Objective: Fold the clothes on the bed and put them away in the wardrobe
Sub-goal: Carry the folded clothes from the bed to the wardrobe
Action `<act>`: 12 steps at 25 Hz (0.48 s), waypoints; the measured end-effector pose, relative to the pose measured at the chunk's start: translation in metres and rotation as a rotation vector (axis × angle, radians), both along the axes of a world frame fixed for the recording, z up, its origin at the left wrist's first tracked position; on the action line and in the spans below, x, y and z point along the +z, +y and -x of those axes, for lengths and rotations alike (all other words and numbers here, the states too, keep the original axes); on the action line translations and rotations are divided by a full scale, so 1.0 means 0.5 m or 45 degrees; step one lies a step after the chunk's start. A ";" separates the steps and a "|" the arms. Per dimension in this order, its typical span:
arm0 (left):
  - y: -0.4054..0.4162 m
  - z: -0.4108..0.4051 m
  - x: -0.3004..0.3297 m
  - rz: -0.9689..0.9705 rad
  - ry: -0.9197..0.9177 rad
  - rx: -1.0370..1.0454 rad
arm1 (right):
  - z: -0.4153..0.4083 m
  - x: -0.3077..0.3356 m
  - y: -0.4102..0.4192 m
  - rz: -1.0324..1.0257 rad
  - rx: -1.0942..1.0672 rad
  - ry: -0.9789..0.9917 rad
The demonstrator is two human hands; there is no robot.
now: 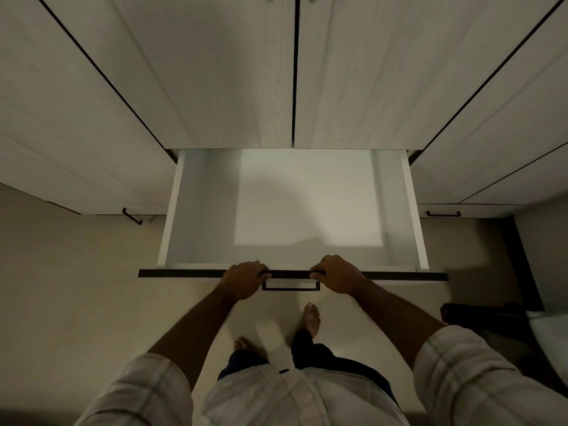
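Here the wardrobe drawer stands pulled out just beyond my grip; my left hand and right hand curl over its dark front edge, either side of the handle. Bare feet below.

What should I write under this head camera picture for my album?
Both hands, left hand and right hand, grip the front edge of an open wardrobe drawer.
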State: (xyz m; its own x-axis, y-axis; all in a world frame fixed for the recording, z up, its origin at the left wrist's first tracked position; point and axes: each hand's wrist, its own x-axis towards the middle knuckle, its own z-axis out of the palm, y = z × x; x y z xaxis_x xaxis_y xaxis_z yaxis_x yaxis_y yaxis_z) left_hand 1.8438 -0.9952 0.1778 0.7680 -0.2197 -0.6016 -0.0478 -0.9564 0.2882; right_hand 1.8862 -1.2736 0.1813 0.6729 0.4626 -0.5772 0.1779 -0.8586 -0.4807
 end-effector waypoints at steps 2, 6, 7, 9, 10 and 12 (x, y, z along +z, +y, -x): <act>0.001 0.032 -0.001 -0.004 -0.013 -0.029 | 0.035 0.004 0.004 0.023 -0.015 0.015; 0.005 0.078 -0.009 0.027 0.014 -0.091 | 0.095 0.002 0.008 0.081 -0.072 0.061; 0.005 0.088 -0.012 0.034 0.020 -0.106 | 0.110 0.004 0.009 0.092 -0.086 0.068; 0.007 0.109 -0.014 0.031 0.001 -0.145 | 0.138 0.003 0.012 0.098 -0.122 0.065; 0.010 0.119 -0.014 0.032 -0.010 -0.164 | 0.152 0.004 0.016 0.094 -0.140 0.055; 0.011 0.140 -0.016 0.035 -0.022 -0.193 | 0.181 0.009 0.023 0.099 -0.181 0.048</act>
